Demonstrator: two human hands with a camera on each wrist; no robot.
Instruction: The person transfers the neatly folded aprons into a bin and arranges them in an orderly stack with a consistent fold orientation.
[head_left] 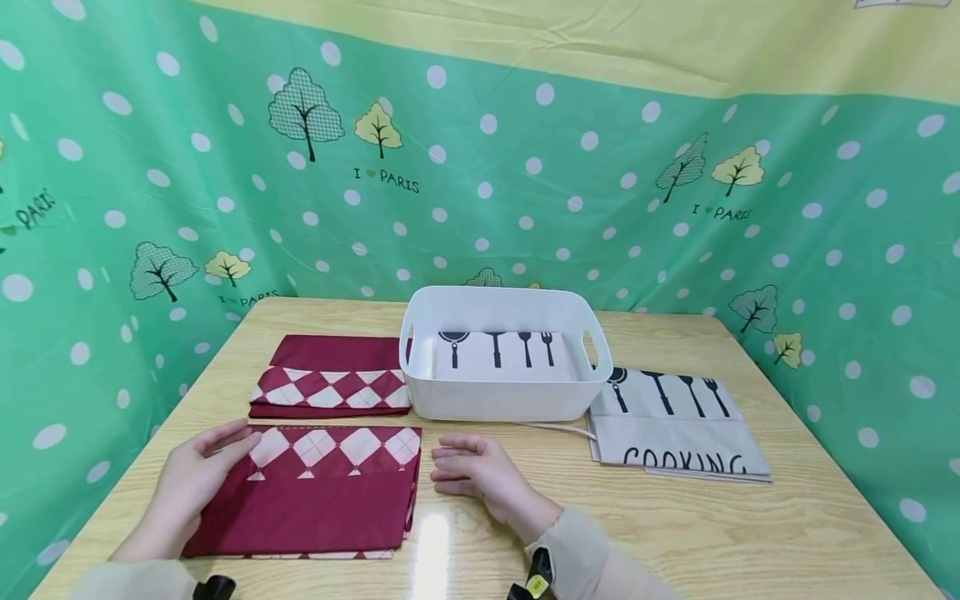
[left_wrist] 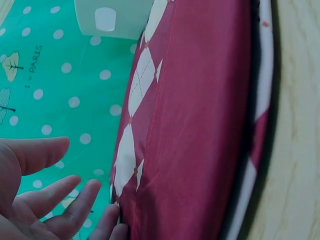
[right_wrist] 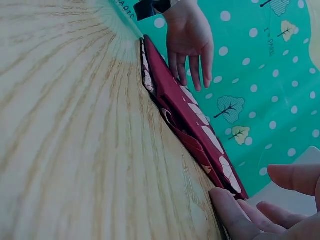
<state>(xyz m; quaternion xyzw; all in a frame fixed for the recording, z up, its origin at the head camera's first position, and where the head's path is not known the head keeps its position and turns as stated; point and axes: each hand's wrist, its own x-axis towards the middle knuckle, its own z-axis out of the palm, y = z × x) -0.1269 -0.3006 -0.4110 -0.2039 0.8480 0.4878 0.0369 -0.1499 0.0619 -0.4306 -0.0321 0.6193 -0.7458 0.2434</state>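
A folded maroon cloth with a band of white diamonds (head_left: 307, 508) lies flat at the front left of the table. At its upper left corner is my left hand (head_left: 201, 475), fingers extended and loosely spread; in the left wrist view this hand (left_wrist: 55, 200) has its lower fingertips right at the cloth's edge. My right hand (head_left: 480, 473) lies just past the right edge of the cloth, palm side toward it, fingers relaxed and gripping nothing. The right wrist view shows the layered side folds of the maroon cloth (right_wrist: 180, 112) between both hands.
A second folded maroon diamond cloth (head_left: 337, 350) sits behind the first. Next to it stands a white plastic basket (head_left: 495, 402) holding a white cloth printed with kitchen utensils (head_left: 510, 354). To the right lies a folded grey-white "COOKING" cloth (head_left: 675, 429). A green dotted curtain (head_left: 487, 208) hangs behind.
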